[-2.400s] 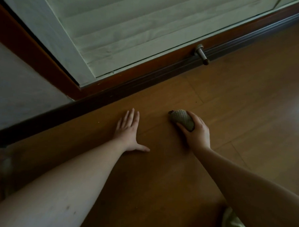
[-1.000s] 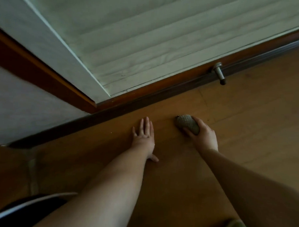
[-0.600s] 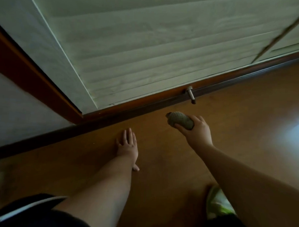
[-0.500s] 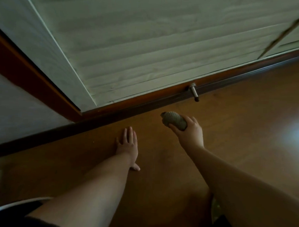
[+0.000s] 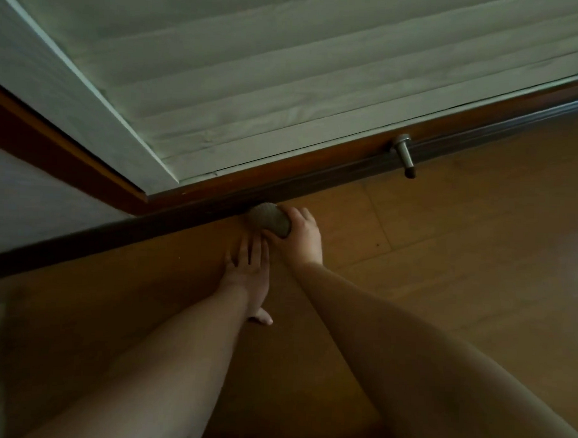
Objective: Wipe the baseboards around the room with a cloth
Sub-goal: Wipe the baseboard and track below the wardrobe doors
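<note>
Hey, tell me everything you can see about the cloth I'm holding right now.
The cloth is bunched into a compact, rounded wad, greyish-beige with a knobbly, woven-looking texture. The right hand grips it from the right side, fingers wrapped over the top, so part of it is hidden. Its far end is pressed against the dark baseboard, just below the corner of the white louvered door, low near the wooden floor. The dim light hides finer detail.

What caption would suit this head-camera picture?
Right hand presses a balled cloth against the dark baseboard; left hand braces on the floor.
</note>
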### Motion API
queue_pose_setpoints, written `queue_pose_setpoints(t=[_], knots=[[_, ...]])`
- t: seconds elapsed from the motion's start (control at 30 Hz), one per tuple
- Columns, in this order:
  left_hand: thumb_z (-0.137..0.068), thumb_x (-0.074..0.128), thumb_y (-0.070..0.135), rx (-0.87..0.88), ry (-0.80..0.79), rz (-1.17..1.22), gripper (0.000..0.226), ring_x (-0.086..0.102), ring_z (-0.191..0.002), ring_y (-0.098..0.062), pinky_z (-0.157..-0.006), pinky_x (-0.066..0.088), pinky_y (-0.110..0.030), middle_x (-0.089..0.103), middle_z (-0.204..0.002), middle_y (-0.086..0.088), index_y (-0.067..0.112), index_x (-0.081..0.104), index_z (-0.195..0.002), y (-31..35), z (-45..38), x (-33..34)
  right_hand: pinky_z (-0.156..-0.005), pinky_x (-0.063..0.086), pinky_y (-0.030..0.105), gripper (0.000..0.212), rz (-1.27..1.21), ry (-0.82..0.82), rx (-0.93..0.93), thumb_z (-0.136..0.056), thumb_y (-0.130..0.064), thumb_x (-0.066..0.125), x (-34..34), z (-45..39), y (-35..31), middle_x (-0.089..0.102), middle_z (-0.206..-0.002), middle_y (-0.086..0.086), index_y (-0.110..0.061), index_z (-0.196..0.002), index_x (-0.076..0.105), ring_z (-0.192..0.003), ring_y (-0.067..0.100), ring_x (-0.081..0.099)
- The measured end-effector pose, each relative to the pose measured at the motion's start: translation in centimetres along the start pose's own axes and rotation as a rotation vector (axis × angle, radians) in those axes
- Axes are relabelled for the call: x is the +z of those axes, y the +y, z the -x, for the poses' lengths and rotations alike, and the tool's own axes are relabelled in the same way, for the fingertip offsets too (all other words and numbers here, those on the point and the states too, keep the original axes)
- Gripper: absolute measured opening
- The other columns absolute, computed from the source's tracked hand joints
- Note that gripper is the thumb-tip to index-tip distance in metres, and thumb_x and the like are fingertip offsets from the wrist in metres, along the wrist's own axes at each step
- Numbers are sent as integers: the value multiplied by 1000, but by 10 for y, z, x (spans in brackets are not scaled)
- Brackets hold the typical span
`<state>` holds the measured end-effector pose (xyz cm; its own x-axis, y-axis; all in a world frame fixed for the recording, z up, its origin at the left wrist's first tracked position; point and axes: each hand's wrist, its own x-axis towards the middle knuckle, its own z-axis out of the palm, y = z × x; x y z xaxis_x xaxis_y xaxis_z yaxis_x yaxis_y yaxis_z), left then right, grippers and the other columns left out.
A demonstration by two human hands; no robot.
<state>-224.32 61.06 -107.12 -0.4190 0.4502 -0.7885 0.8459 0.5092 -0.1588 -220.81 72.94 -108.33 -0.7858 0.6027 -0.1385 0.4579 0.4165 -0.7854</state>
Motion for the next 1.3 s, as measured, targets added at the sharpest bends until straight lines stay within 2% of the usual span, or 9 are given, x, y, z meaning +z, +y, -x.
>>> queue_pose_setpoints(t=[0.13, 0.23, 0.33, 0.43, 0.63, 0.73, 0.83, 1.17, 1.3], knots=[[-64, 77, 71, 13, 33, 58, 153, -27, -145, -45, -119, 4, -64, -40, -153, -24, 1, -31, -147, -6, -2, 5, -101, 49, 38, 48, 47, -50, -44, -80, -28, 79, -31, -26, 15, 61, -122, 1, -17, -123, 61, -115, 17, 56], [-64, 79, 69, 25, 16, 95, 154, -31, -143, -43, -120, 3, -64, -46, -149, -21, 4, -35, -145, -7, -1, 7, -100, 49, 35, 48, 107, -63, 0, -78, -31, 80, -73, -44, 39, 61, -123, 3, -17, -121, 62, -113, 17, 57], [-64, 80, 67, 22, 5, 109, 153, -35, -141, -41, -120, 2, -64, -50, -145, -18, 6, -37, -142, -7, -1, 6, -92, 44, 26, 51, 143, 5, 59, -77, -28, 82, -105, -54, 62, 63, -120, 7, -13, -121, 63, -110, 19, 58], [-64, 80, 65, 18, -10, 128, 153, -38, -139, -39, -120, -1, -63, -52, -143, -16, 7, -39, -141, -8, 1, 5, -89, 43, 23, 51, 101, 192, 187, -76, -28, 82, -130, -58, 87, 65, -119, 5, -15, -122, 64, -110, 20, 60], [-65, 79, 66, 12, -15, 108, 153, -41, -134, -37, -120, -2, -61, -52, -144, -16, 7, -39, -143, -6, 0, 4, -89, 51, 35, 43, 52, 303, 281, -76, -35, 80, -168, -68, 110, 66, -108, 0, -19, -113, 65, -102, 19, 62], [-66, 77, 68, 0, -37, 82, 152, -39, -138, -39, -120, -1, -61, -52, -144, -17, 6, -38, -143, -6, 2, 2, -85, 47, 28, 42, 32, 324, 299, -80, -33, 77, -165, -57, 108, 65, -110, 0, -17, -116, 64, -102, 18, 60], [-67, 75, 70, -11, -59, 50, 151, -39, -138, -40, -120, -1, -61, -51, -144, -19, 5, -38, -143, -4, 1, -3, -88, 48, 30, 46, 51, 317, 250, -79, -39, 78, -155, -40, 99, 65, -112, 0, -18, -117, 63, -102, 15, 59], [-67, 74, 72, -86, -141, -7, 152, -35, -141, -43, -119, -2, -63, -47, -148, -22, 2, -38, -142, 3, -1, -10, -92, 49, 25, 51, -103, 89, 115, -78, -34, 81, -67, 30, 33, 61, -118, -4, -20, -121, 57, -108, 7, 56], [-71, 68, 77, -56, -130, -43, 146, -31, -142, -46, -119, 0, -65, -37, -154, -24, 0, -32, -146, 2, -3, -8, -90, 51, 22, 47, -159, 20, 41, -78, -30, 82, -32, 33, 10, 61, -115, -6, -21, -117, 57, -107, 4, 57]])
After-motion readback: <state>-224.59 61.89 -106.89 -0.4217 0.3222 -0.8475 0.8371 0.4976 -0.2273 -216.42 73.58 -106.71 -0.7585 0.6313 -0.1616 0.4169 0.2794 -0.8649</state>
